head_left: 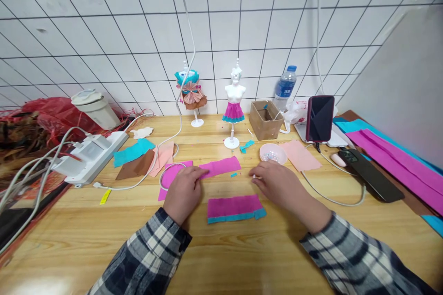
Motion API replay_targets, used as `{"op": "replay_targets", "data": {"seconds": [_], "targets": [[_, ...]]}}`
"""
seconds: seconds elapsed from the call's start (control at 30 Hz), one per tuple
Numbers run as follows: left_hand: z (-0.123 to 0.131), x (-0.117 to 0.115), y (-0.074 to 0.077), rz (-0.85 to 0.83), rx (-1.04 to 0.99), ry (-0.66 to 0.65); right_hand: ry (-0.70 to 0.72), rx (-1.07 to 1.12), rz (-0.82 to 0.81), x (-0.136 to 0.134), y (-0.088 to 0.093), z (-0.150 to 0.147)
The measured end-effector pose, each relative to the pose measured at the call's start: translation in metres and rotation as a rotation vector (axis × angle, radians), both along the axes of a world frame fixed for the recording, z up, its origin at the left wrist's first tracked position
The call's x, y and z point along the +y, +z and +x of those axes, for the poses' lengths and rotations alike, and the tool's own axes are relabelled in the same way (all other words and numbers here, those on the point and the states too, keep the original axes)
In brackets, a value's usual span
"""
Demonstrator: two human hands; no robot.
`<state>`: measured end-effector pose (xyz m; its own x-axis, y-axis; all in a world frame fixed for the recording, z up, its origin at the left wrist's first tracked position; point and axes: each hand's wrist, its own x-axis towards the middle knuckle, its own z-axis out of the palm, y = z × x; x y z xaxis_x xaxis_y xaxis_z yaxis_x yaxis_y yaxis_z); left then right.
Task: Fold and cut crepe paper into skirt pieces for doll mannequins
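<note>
My left hand (183, 193) rests on the table with its index finger stretched out onto the left end of a magenta crepe paper strip (223, 166). Beside it lies a magenta paper piece (170, 179), partly under a white cable loop. To the right, my right hand (278, 186) has its thumb and fingers pinched together. A tiny white spot shows at the fingertips, too small to name. Between my forearms lies a magenta paper piece with a blue lower edge (236, 209). A blue scrap (234, 175) sits near the strip.
Two small mannequins stand behind, one in a magenta skirt (233, 111), one in a ruffled dress (191, 92). Nearby are a pink bowl (266, 148), a cardboard box (263, 124), a water bottle (285, 85) and phones (374, 177). A power strip (93, 156) with cables lies left.
</note>
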<state>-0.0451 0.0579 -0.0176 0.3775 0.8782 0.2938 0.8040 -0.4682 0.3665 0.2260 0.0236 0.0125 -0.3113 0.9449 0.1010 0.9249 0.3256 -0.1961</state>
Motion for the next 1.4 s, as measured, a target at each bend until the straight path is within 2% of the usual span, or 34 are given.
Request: {"op": "replay_targets", "data": {"seconds": [0.1,0.2,0.3,0.43,0.6,0.7,0.8,0.9,1.03,1.23,1.4], "targets": [[0.0,-0.001,0.002,0.047,0.052,0.016,0.131,0.016,-0.057,0.024,-0.007,-0.025],[0.002,-0.004,0.007,0.072,0.084,0.057,0.122,-0.002,-0.074,0.041,-0.018,-0.036],[0.005,-0.006,0.011,0.065,0.081,0.055,0.123,0.002,-0.089,0.045,-0.025,-0.036],[0.016,-0.012,0.014,-0.03,-0.079,-0.055,0.13,0.06,-0.088,0.036,-0.025,-0.032],[0.034,-0.026,0.014,-0.288,-0.323,-0.191,0.09,0.455,-0.156,0.016,-0.02,-0.034],[0.04,-0.032,0.014,-0.397,-0.412,-0.167,0.021,0.651,-0.254,0.001,-0.019,-0.037],[0.043,-0.036,0.017,-0.436,-0.474,-0.123,-0.024,0.795,-0.383,-0.015,-0.02,-0.042],[0.044,-0.037,0.02,-0.464,-0.535,-0.135,-0.064,0.891,-0.414,-0.025,-0.022,-0.046],[0.045,-0.039,0.021,-0.521,-0.596,-0.109,-0.07,0.931,-0.383,-0.029,-0.021,-0.047],[0.045,-0.04,0.02,-0.596,-0.573,-0.082,-0.054,0.853,-0.327,-0.03,-0.017,-0.045],[0.044,-0.039,0.02,-0.675,-0.662,-0.081,-0.041,0.855,-0.332,-0.028,-0.018,-0.041]]}}
